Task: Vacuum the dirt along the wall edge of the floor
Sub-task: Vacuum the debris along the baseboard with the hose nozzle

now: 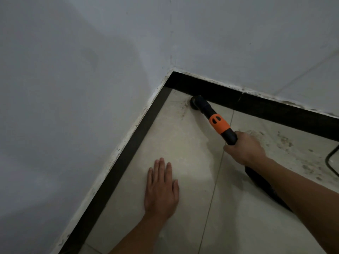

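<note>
I'm working the vacuum nozzle (194, 103) against the skirting (266, 105) by the far corner of the floor (183, 143), right hand (245, 149) gripping its wand (220, 125), left hand (161, 191) lying flat, fingers straight, beside it. Next I'm expecting a sweep rightward along that edge toward the dirt (283, 139).

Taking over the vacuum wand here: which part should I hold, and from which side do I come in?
Hold the wand on its black part just behind the orange collar, where the right hand grips it. Come from above and behind: the wand slopes down to its nozzle at the dark skirting, so the wall side is blocked.
</note>
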`<state>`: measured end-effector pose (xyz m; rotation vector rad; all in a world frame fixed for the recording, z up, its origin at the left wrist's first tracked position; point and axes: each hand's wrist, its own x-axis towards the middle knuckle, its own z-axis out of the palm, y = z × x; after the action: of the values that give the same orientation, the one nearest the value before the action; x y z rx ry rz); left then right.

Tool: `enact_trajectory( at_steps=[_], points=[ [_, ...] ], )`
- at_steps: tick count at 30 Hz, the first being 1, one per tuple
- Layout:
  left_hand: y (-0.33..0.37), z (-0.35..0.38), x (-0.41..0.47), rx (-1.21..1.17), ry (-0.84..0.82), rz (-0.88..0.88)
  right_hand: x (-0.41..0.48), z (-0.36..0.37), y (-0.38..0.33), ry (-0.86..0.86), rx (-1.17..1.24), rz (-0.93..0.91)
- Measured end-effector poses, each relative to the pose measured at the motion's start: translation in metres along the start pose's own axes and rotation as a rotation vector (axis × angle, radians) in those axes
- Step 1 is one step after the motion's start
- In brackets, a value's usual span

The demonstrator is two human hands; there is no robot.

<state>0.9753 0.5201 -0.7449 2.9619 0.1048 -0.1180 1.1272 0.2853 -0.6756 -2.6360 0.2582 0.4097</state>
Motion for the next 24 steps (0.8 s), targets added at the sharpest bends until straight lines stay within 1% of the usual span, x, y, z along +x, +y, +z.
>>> enact_trajectory(
  at_steps=[5,9,15,19,24],
  points=[
    [0.000,0.003,0.001,0.000,-0.002,0.008,0.018,-0.015,-0.021,-0.154,0.299,0.081],
    [-0.001,0.005,0.001,0.012,-0.003,0.007,0.028,-0.022,-0.044,-0.259,0.516,0.085],
    [-0.001,0.003,0.002,0.015,0.006,0.008,0.042,-0.015,-0.073,-0.405,0.693,0.132],
    [-0.001,0.002,0.001,0.001,0.005,0.009,0.045,-0.029,-0.056,-0.430,0.714,0.145],
    [-0.001,0.004,0.000,-0.004,0.015,0.009,0.022,-0.047,0.007,-0.440,0.731,0.246]
  ],
)
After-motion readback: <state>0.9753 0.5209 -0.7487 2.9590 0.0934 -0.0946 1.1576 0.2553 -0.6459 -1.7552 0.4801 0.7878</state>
